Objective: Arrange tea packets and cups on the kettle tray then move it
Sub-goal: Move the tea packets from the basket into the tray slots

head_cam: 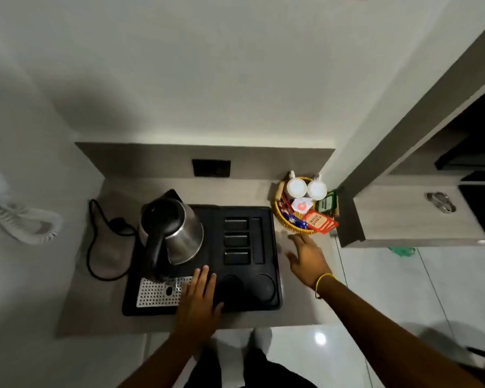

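Observation:
A black kettle tray lies on the grey counter, with a steel kettle on its left half and bare slots and two round cup recesses on its right. My left hand rests flat on the tray's front edge beside the perforated metal grate. My right hand hovers open, fingers spread, just right of the tray and below a woven basket. The basket holds two white cups upside down and several tea packets.
The kettle's black cord loops on the counter at the left. A black wall socket sits behind the tray. A wooden cabinet with a metal handle stands right of the basket. A coiled white phone cord hangs at far left.

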